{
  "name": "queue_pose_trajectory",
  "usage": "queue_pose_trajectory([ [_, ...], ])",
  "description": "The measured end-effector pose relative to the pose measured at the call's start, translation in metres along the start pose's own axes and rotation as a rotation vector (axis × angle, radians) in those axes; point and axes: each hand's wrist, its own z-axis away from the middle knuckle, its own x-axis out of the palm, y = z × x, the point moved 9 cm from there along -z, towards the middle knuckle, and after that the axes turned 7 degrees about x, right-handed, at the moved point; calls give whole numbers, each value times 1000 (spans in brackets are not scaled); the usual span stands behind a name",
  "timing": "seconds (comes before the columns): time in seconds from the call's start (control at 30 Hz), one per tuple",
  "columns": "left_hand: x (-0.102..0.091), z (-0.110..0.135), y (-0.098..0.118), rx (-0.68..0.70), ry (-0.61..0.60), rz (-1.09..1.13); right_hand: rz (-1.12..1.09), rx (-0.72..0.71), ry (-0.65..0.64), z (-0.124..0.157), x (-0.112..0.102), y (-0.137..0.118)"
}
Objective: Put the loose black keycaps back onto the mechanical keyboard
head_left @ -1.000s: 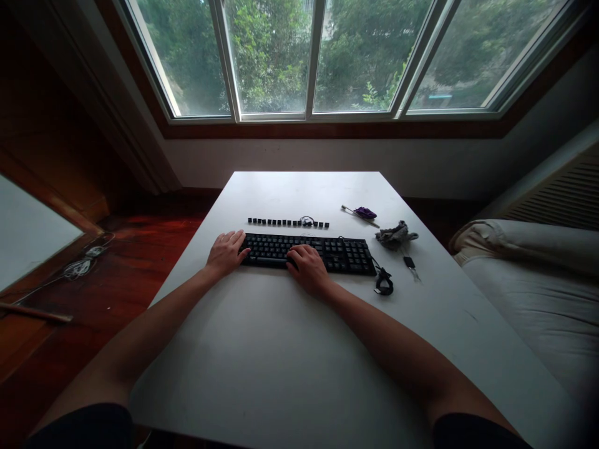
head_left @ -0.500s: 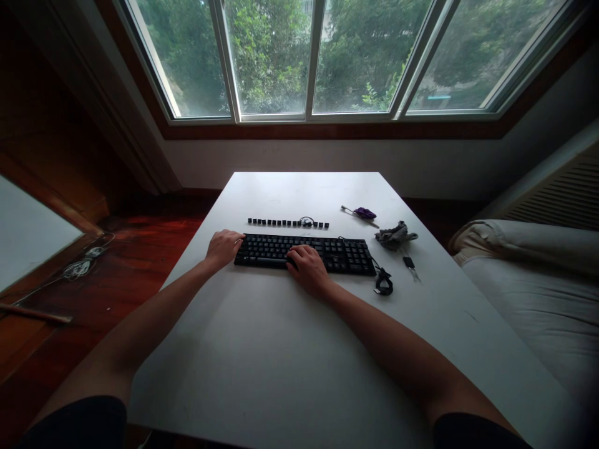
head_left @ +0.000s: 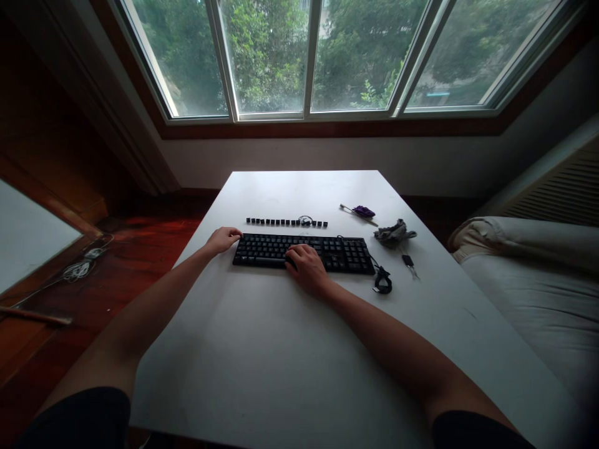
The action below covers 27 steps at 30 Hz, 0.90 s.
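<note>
A black keyboard (head_left: 266, 248) with its keys facing up lies on the white table (head_left: 243, 349). My left hand (head_left: 223, 239) is at its upper left corner, fingers bent together with the tips on that corner. Whether a small part is between them I cannot make out. Across the lower middle keys rests my right hand (head_left: 306, 267), fingers spread and slightly bent, holding nothing. Beyond the keyboard runs a row of small black keycaps (head_left: 276, 222). Among them, toward the right, is a small whitish wire tool (head_left: 305, 221).
At the right are a purple object (head_left: 364, 212) beside a thin brush-like stick (head_left: 347, 208), a crumpled grey cloth (head_left: 395, 233), a small black tool with wire ends (head_left: 407, 260), and the keyboard's bundled cable (head_left: 384, 282). A padded seat (head_left: 519, 293) stands beyond the table's right edge.
My left hand has shifted up and slightly left, from the keyboard's left side to its upper corner. The right hand stays on the keys. The camera view has moved slightly.
</note>
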Motion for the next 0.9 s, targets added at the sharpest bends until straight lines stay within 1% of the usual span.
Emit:
queue_pose_trajectory([
  [0.1, 4, -1, 2, 21, -24, 19, -1, -1, 3, 0, -1, 0],
  [0.2, 4, -1, 8, 42, -23, -45, -1, -4, 7, 0, -1, 0],
  [0.43, -7, 9, 40, 231, 41, -312, -5, -5, 16, 1, 1, 1],
  [0.53, -10, 13, 50, 269, 54, -390, -5, -5, 16, 1, 0, 1],
  [0.63, -8, 18, 56, 274, 65, -421, -3, -5, 13, 0, 0, 0],
  [0.73, -3, 30, 62, 273, 113, -449, 0, -10, 8, 0, -1, 0],
  [0.9, 9, 58, 70, 304, 195, -493, 5, -5, 7, 0, 0, 0],
])
